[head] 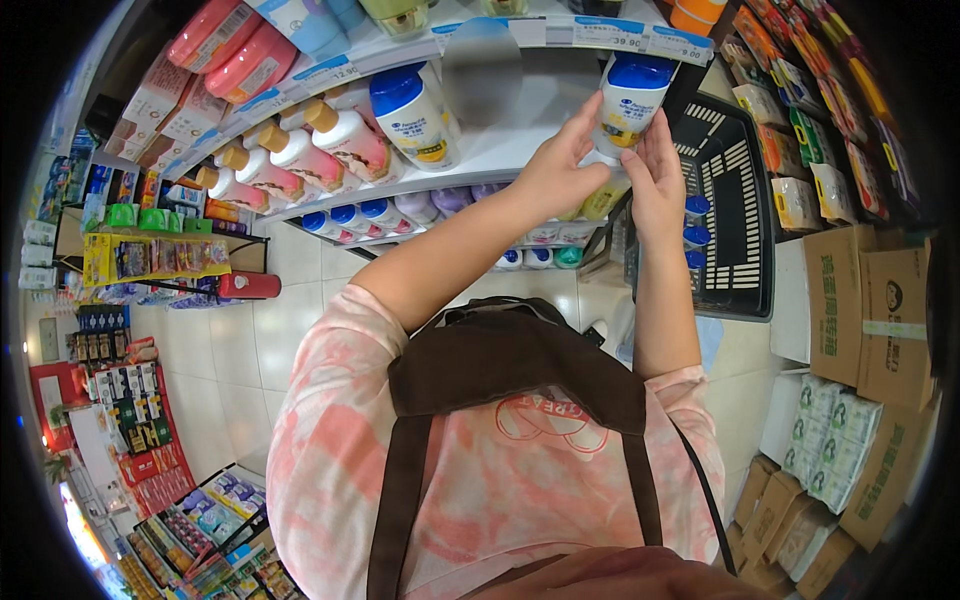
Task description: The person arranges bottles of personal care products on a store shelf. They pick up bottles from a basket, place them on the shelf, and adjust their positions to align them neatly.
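A white shampoo bottle with a blue cap stands upright at the right end of the middle shelf, between my two hands. My left hand touches its left side with the fingers. On its right side and lower front rests my right hand. The bottle's base is partly covered by my fingers. Similar blue-capped bottles stand further left on that shelf, beside a row of white and pink pump-style bottles with wood-coloured caps.
A black plastic basket with several blue-capped bottles is at the right of the shelf. Packets hang beyond it. Cardboard boxes and wrapped tissue packs stand at the right. A red cylinder juts from a left rack.
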The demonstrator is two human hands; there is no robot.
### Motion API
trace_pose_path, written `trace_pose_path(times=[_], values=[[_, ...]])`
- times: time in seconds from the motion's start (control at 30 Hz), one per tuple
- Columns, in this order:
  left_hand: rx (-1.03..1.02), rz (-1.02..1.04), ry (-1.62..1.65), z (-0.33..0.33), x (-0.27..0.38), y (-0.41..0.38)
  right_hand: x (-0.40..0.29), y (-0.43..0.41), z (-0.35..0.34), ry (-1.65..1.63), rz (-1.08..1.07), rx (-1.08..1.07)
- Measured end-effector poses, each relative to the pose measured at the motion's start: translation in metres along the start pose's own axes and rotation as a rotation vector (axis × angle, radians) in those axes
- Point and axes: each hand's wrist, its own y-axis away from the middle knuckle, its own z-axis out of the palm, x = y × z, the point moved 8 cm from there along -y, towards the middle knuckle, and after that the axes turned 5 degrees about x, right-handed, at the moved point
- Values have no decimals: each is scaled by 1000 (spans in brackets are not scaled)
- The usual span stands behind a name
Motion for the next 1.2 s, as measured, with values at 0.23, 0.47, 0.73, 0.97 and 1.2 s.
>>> trace_pose_path(times=[0.23,0.47,0.73,0.97,1.2], values=[[31,11,18,-12,10,18,-9,10,21,23,20,-26],[184,63,-36,-53,16,38,2,13,68,-48,-5,-163],[324,85,-17,-87,17,41,24,5,109,-73,15,-267],[343,83,26,-88,21,41,32,1,117,-79,33,-283],[332,111,32,-91,18,37,33,-2,120,-60,53,-281]])
